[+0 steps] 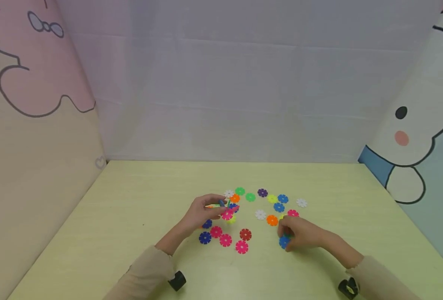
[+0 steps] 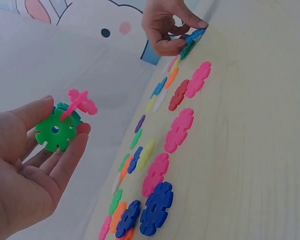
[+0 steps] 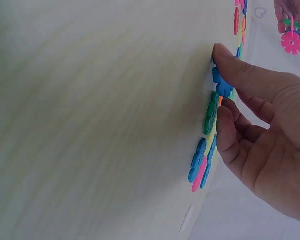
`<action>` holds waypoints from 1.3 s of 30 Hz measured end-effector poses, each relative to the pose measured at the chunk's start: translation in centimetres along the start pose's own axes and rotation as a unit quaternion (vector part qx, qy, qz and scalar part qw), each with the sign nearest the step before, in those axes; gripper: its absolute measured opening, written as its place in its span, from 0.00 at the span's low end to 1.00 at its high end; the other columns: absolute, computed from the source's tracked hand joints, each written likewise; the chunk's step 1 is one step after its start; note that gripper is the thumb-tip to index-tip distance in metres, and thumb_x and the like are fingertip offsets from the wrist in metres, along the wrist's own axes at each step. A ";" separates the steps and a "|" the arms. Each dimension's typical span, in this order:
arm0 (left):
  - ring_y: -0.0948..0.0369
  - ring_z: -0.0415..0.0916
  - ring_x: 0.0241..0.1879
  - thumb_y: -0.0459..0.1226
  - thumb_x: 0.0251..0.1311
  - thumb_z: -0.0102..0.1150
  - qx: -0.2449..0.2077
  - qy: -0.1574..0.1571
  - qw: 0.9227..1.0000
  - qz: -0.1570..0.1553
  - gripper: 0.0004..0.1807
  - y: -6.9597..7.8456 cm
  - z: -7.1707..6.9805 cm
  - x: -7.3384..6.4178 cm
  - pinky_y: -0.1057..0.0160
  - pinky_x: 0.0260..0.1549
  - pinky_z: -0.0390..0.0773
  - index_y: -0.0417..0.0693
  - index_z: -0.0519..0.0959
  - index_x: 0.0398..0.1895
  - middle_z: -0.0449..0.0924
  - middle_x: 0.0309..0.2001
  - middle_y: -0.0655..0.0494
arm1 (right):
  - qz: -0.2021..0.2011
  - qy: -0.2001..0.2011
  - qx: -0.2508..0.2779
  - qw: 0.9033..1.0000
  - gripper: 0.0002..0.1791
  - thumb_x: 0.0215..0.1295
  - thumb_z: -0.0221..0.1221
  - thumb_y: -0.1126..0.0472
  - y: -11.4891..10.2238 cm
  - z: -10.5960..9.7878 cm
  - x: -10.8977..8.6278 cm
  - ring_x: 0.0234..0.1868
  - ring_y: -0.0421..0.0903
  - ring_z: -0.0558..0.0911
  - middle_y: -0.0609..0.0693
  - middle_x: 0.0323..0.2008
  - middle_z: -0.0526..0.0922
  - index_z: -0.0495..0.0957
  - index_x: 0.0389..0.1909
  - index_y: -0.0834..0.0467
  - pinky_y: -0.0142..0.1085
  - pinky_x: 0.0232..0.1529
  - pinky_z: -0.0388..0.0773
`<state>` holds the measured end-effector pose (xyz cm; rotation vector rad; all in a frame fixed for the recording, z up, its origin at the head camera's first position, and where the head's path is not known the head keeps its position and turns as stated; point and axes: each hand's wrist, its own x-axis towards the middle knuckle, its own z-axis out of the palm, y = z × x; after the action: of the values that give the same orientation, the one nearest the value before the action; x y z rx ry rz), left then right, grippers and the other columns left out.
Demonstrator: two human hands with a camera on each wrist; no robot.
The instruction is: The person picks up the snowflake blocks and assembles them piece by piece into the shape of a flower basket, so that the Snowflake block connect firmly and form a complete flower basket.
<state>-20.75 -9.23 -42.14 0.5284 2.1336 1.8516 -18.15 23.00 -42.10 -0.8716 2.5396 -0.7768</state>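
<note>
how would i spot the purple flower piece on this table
On the pale table, find the scattered flower-shaped pieces. At their far side, look between a green piece on the left and a yellow piece on the right. The purple piece is darker than both, the only purple one.

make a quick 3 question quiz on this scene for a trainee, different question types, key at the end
1. True or false: the right hand is holding nothing.
2. Multiple choice: the left hand holds a green piece joined to one that is A) white B) pink C) black.
3. Fill in nearer or farther: the purple piece lies ___ from the person than the dark red piece.

Key: 1 false, it pinches a blue piece; 2 B; 3 farther.
</note>
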 end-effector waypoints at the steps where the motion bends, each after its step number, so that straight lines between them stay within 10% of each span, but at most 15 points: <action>1: 0.55 0.78 0.44 0.40 0.55 0.61 -0.004 0.002 1.000 -0.001 0.23 0.0 0.1 0.0 0.56 0.41 0.78 0.41 0.72 0.54 0.74 0.51 0.46 | 0.001 0.001 0.004 1.000 0.16 0.43 0.70 0.64 -0.1 0.1 0.1 0.30 0.39 0.69 0.42 0.26 0.71 0.72 0.29 0.52 0.29 0.31 0.71; 8: 0.55 0.79 0.41 0.38 0.55 0.61 -0.029 0.014 0.999 -0.001 0.25 0.2 1.1 0.3 0.55 0.42 0.78 0.37 0.70 0.55 0.73 0.50 0.44 | -0.049 0.111 0.018 0.992 0.10 0.50 0.64 0.70 -2.4 0.4 2.0 0.29 0.37 0.73 0.43 0.26 0.75 0.73 0.29 0.56 0.28 0.30 0.74; 17: 0.54 0.80 0.41 0.40 0.56 0.60 -0.055 0.036 0.998 -0.007 0.23 1.0 2.4 0.6 0.59 0.43 0.78 0.41 0.71 0.54 0.72 0.48 0.45 | -0.167 0.334 0.036 0.927 0.10 0.48 0.63 0.74 -6.5 1.6 5.3 0.29 0.41 0.80 0.49 0.28 0.81 0.77 0.32 0.61 0.29 0.26 0.78; 39: 0.52 0.78 0.45 0.33 0.58 0.57 -0.107 0.078 0.991 -0.015 0.21 1.8 3.0 0.2 0.59 0.40 0.78 0.34 0.71 0.55 0.74 0.53 0.40 | -0.176 0.384 0.135 0.896 0.08 0.46 0.61 0.80 -8.5 1.6 6.2 0.26 0.49 0.81 0.57 0.25 0.79 0.76 0.27 0.67 0.32 0.28 0.80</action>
<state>-19.49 -6.27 -40.81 0.3108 1.9879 2.1344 -18.18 12.73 -39.13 -1.0984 2.8019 -1.8572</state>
